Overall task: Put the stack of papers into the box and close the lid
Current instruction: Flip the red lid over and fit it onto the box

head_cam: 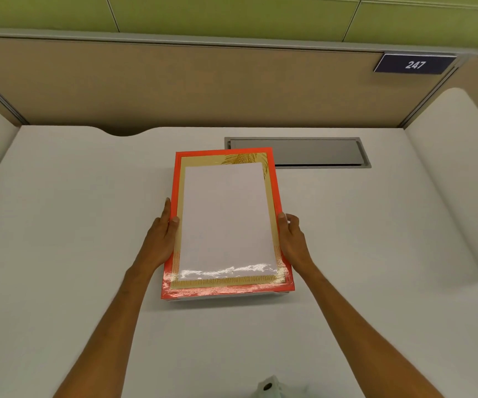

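Observation:
A flat box with an orange-red lid (275, 179) lies in the middle of the white desk (74, 225). The lid has a beige border with gold leaf patterns and a glossy face with glare near its front edge. The white stack of papers (226, 216) fills the lid's middle and seems to lie under that glossy face. A strip of the pale box base (226, 297) shows below the lid's front edge. My left hand (160, 239) grips the lid's left edge, thumb on top. My right hand (292, 239) grips the right edge.
A grey cable hatch (298, 152) is set into the desk just behind and right of the box. A beige partition (174, 87) with a "247" sign (415, 64) closes the back. A small pale object (269, 387) sits at the near edge.

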A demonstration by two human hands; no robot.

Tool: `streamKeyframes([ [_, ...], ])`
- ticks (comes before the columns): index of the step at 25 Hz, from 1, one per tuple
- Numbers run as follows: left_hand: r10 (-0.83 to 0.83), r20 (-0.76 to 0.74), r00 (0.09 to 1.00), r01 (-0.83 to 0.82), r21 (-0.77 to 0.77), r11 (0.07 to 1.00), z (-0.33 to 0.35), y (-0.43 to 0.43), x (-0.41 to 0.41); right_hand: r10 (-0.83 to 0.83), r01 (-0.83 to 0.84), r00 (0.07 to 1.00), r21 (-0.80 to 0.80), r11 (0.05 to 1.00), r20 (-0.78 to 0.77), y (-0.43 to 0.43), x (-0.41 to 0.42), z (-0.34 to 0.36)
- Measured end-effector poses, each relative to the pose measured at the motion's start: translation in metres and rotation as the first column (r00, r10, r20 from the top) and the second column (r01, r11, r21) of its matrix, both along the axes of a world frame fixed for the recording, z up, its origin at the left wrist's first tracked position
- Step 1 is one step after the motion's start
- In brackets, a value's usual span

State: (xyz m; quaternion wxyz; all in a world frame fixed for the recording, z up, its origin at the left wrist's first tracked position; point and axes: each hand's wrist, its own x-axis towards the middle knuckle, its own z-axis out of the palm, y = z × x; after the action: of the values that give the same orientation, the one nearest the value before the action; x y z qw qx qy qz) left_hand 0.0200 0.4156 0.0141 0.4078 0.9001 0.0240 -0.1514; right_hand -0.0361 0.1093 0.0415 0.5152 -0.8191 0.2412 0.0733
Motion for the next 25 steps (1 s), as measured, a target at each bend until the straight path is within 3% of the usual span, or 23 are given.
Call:
streamKeyframes([
  [11,-0.033,-0.015,0.999,0.033,0.03,0.999,-0.008,0.0,-0.003,0.051,-0.052,0.998,-0.004,0.999,-0.043,-0.006,0.0,-0.021],
  [16,0.014,-0.044,0.999,-0.014,0.014,1.0,-0.009,-0.001,-0.002,0.138,-0.147,0.988,-0.139,0.979,-0.07,-0.005,0.004,-0.021],
  [18,0.024,-0.048,0.999,-0.021,0.051,0.998,-0.006,-0.003,-0.005,0.145,-0.175,0.984,-0.374,0.911,-0.107,0.0,0.003,-0.019],
  [20,0.054,0.061,0.997,-0.065,0.191,0.979,0.0,-0.009,-0.008,0.117,-0.137,0.99,-0.646,0.751,-0.074,0.007,0.004,-0.014],
  [23,-0.02,0.349,0.937,-0.107,0.342,0.934,0.013,-0.026,-0.003,0.25,-0.109,0.963,-0.709,0.697,0.098,0.02,0.016,-0.005],
  [25,-0.165,0.404,0.9,-0.026,0.426,0.904,0.016,-0.042,0.005,0.367,-0.165,0.923,-0.75,0.641,0.111,0.029,0.027,-0.005],
])
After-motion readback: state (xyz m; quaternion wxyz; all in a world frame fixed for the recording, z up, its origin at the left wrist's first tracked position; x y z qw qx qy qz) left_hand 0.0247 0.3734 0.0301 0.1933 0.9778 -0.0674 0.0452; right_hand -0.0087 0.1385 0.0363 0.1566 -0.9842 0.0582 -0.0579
